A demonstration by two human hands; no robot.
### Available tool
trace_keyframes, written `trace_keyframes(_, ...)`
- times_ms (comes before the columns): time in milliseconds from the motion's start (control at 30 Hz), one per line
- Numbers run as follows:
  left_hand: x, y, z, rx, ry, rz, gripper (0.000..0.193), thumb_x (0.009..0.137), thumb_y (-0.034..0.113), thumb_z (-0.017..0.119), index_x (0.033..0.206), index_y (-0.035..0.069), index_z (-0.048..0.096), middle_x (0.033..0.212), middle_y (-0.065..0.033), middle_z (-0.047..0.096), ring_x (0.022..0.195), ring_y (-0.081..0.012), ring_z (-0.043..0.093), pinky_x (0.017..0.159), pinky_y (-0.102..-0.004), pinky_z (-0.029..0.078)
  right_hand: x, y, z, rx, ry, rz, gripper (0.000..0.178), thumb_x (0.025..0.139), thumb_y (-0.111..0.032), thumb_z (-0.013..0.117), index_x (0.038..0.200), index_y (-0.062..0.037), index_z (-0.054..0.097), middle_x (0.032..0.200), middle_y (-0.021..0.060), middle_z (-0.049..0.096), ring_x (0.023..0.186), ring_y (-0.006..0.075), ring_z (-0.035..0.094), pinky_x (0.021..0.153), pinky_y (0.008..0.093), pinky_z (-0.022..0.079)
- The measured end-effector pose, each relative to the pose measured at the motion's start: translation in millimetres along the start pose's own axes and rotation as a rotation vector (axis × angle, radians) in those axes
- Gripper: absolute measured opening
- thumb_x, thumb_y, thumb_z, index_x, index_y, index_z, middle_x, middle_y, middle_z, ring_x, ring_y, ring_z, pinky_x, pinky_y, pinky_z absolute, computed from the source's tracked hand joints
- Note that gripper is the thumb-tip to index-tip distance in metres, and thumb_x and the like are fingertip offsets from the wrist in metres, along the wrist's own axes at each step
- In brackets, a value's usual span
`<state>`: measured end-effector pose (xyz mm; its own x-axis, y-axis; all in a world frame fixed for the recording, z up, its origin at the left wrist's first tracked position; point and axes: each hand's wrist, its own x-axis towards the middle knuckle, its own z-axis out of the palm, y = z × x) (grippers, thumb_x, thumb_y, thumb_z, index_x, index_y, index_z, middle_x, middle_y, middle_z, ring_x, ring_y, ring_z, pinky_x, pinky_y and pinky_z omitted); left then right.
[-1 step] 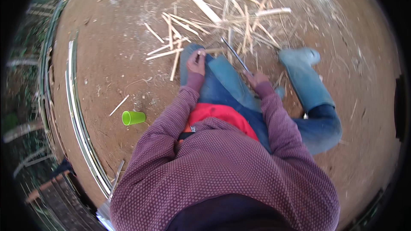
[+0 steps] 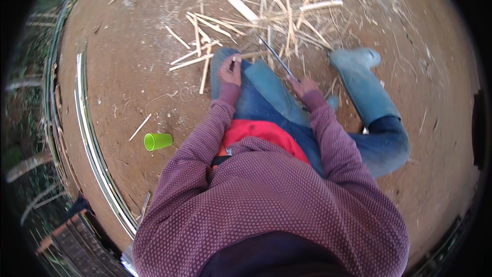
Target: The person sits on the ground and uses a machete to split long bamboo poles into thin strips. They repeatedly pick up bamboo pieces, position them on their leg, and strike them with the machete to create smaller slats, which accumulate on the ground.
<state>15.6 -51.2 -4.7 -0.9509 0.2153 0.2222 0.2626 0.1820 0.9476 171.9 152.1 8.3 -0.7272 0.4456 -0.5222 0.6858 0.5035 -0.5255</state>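
Observation:
My left hand [image 2: 230, 70] rests on my bent knee [image 2: 224, 54], its fingers closed in a pinch; what they hold, if anything, is too small to make out. Just right of it, a pale strip [image 2: 256, 54] lies near the knee, and I cannot tell whether it touches the hand. My right hand [image 2: 306, 87] is closed around the handle of a knife [image 2: 277, 57], whose long narrow blade slants up and left over the ground. Below the blade is the blue-green shaft of a rubber boot [image 2: 274, 90] beside my thigh.
Split wood strips and shavings [image 2: 292, 20] litter the brown ground ahead. A lime-green cup [image 2: 158, 141] lies on its side at the left, near a thin stick [image 2: 140, 126]. Long poles [image 2: 95, 143] run along the left. My other booted leg [image 2: 366, 87] bends out rightward.
The whole scene has shifted slightly left and up in the picture. Both hands keep nearly the same pose, and the knife stays in the right one.

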Motion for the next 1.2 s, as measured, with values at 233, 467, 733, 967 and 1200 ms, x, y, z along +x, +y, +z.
trace_keyframes(233,-1.9,17.4,6.8,0.206,-0.163,0.080,0.015,0.080,0.006,0.062,0.095,0.002,0.064,0.090,-0.0118,0.064,0.082,-0.0216,0.063,0.073,-0.0293,0.049,-28.9,-39.6,-12.2,-0.025,-0.069,0.000,0.076,0.082,-0.066,0.041,0.083,0.0062,0.065,0.078,0.0281,0.062,0.081,0.0389,0.063,0.074,0.0451,0.049)
trace_keyframes(467,-4.5,18.6,13.5,0.273,-0.258,0.364,0.017,0.077,0.003,0.063,0.095,0.005,0.064,0.091,-0.0118,0.064,0.083,-0.0249,0.064,0.073,-0.0321,0.050,-26.3,-22.6,-6.5,-0.102,-0.055,0.101,0.065,0.086,-0.059,0.041,0.093,0.0005,0.065,0.088,0.0243,0.063,0.087,0.0366,0.061,0.080,0.0445,0.047)
trace_keyframes(733,3.1,9.7,12.8,0.143,-0.087,-0.004,0.014,0.080,0.004,0.061,0.094,0.000,0.062,0.081,-0.0094,0.066,0.071,-0.0140,0.064,0.068,-0.0265,0.051,-31.2,-32.3,0.8,-0.136,-0.029,0.051,0.062,0.086,-0.057,0.042,0.091,-0.0005,0.065,0.086,0.0228,0.064,0.086,0.0359,0.062,0.079,0.0440,0.048)
trace_keyframes(967,3.1,-2.5,10.7,0.140,0.022,-0.133,0.009,0.077,0.005,0.063,0.086,0.003,0.061,0.072,-0.0084,0.065,0.065,-0.0155,0.063,0.060,-0.0292,0.050,-38.4,-23.1,0.0,-0.226,-0.020,0.030,0.064,0.087,-0.057,0.040,0.089,0.0011,0.065,0.090,0.0235,0.063,0.087,0.0359,0.062,0.081,0.0438,0.047)
trace_keyframes(1200,9.8,-8.7,15.7,0.204,0.041,-0.113,0.007,0.077,0.005,0.062,0.084,0.003,0.062,0.070,-0.0102,0.066,0.062,-0.0160,0.063,0.059,-0.0302,0.049,-34.1,-11.2,-4.1,-0.227,0.019,0.068,0.065,0.087,-0.057,0.040,0.090,0.0029,0.064,0.087,0.0252,0.063,0.086,0.0363,0.062,0.079,0.0447,0.047)
